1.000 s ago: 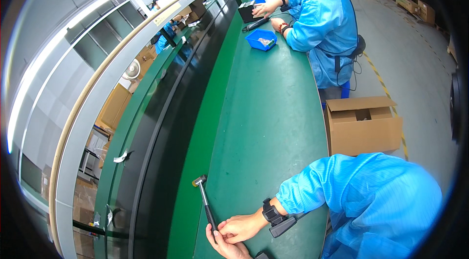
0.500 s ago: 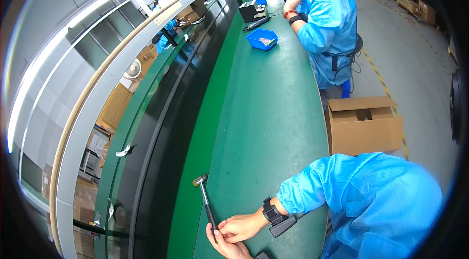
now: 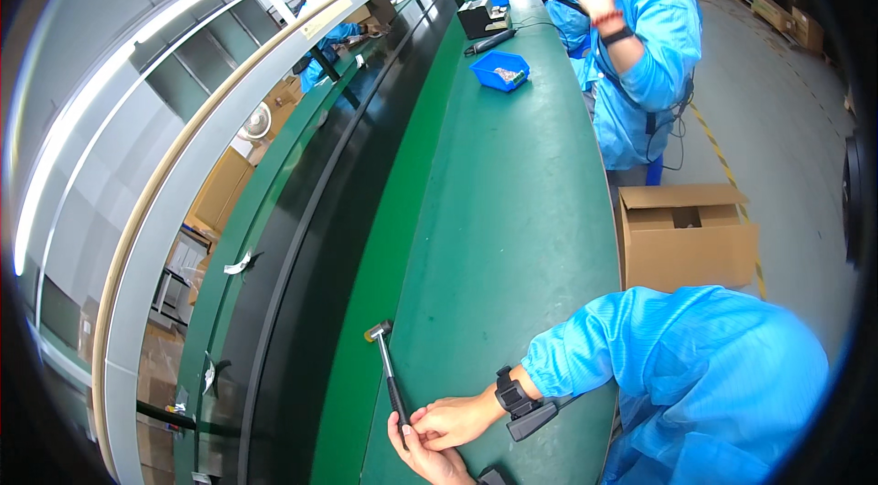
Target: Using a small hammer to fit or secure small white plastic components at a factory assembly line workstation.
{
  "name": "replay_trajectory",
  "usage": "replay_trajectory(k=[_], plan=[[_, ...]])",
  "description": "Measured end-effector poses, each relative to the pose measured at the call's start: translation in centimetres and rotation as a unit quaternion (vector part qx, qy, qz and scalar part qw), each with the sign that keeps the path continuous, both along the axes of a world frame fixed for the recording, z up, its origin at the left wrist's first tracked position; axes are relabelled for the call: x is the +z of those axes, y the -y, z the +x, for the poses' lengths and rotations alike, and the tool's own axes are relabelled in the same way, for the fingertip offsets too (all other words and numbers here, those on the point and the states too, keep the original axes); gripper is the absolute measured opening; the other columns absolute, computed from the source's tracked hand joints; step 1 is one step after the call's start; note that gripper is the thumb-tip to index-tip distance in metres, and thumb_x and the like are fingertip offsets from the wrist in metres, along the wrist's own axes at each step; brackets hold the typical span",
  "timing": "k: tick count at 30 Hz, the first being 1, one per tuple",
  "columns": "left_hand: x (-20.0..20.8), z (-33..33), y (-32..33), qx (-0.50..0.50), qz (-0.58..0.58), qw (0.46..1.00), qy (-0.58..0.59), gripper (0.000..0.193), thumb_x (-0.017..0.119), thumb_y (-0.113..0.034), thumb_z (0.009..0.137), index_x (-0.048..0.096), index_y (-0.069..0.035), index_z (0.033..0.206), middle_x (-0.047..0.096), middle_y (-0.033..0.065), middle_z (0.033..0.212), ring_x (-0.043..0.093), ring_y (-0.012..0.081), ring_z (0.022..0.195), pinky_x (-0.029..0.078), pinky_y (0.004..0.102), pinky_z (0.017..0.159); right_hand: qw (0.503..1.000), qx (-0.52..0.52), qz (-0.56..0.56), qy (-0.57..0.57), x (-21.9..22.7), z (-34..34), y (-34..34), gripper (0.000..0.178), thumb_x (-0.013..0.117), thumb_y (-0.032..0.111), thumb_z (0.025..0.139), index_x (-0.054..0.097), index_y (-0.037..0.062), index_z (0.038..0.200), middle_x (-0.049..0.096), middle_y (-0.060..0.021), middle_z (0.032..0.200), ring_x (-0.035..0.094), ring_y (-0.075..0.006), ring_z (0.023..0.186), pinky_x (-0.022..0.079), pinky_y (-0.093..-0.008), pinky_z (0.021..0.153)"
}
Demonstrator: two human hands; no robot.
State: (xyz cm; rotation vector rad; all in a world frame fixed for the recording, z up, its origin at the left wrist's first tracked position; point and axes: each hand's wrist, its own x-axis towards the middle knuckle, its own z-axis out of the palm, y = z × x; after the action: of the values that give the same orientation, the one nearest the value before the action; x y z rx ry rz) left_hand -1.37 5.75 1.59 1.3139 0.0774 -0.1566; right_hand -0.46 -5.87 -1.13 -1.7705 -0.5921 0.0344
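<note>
A small hammer (image 3: 386, 366) with a two-faced head, one face yellowish, and a black grip lies slantwise over the green bench near its left strip. My left hand (image 3: 430, 460), low in the picture, is closed around the end of the grip. My right hand (image 3: 457, 421) reaches in from the right with its fingers curled down against the left hand, beside the grip. What those right fingers hold, if anything, is hidden. A black strap with a small box (image 3: 517, 398) sits on my right wrist.
The long green bench (image 3: 512, 238) runs away from me beside a dark conveyor (image 3: 311, 275). Farther up stand a blue bin (image 3: 500, 71) with small parts and a black device (image 3: 485, 19). A co-worker in blue (image 3: 658, 55) and a cardboard box (image 3: 686, 247) are at the right.
My hands and the hammer stay almost in place. The view has shifted slightly, and the co-worker's raised arms and body have moved a little to the right.
</note>
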Motion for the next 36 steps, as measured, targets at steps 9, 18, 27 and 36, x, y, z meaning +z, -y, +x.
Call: replay_trajectory(k=[9,18,27,36], plan=[[-0.2,0.1,0.0,0.002,-0.002,1.000,-0.005,0.035,0.047,-0.017,0.095,0.044,-0.003,0.127,0.058,0.0182,0.107,0.058,0.0257,0.093,0.049,0.0341,0.082,1.000,-0.008,-0.006,-0.014,1.1,-0.4,0.4,0.025,0.056,0.023,0.087,0.056,-0.0016,0.083,0.058,-0.0117,0.078,0.059,-0.0279,0.065,0.045,-0.0389,0.058],[-0.2,0.1,0.0,-0.001,-0.005,1.000,-0.003,0.035,0.047,-0.016,0.095,0.044,-0.003,0.127,0.059,0.0174,0.106,0.059,0.0247,0.093,0.049,0.0336,0.081,1.000,-0.017,-0.002,0.015,0.5,-0.3,0.2,0.024,0.054,0.024,0.089,0.052,0.0003,0.083,0.052,-0.0077,0.069,0.053,-0.0226,0.057,0.041,-0.0364,0.053],[-0.1,0.1,0.0,-0.001,-0.007,1.000,-0.003,0.036,0.047,-0.017,0.095,0.043,-0.003,0.128,0.059,0.0179,0.106,0.059,0.0249,0.094,0.049,0.0335,0.082,1.000,-0.007,0.001,0.009,0.6,-0.3,0.3,0.025,0.054,0.024,0.090,0.051,0.0000,0.083,0.052,-0.0076,0.072,0.052,-0.0221,0.059,0.041,-0.0358,0.055],[-0.1,0.2,-0.1,-0.004,-0.006,1.000,-0.002,0.037,0.048,-0.017,0.095,0.043,-0.003,0.128,0.059,0.0181,0.106,0.059,0.0250,0.093,0.049,0.0339,0.082,1.000,0.004,-0.005,0.030,0.3,0.0,0.2,0.024,0.052,0.023,0.091,0.050,0.0001,0.083,0.049,-0.0079,0.075,0.051,-0.0223,0.065,0.042,-0.0362,0.060]])
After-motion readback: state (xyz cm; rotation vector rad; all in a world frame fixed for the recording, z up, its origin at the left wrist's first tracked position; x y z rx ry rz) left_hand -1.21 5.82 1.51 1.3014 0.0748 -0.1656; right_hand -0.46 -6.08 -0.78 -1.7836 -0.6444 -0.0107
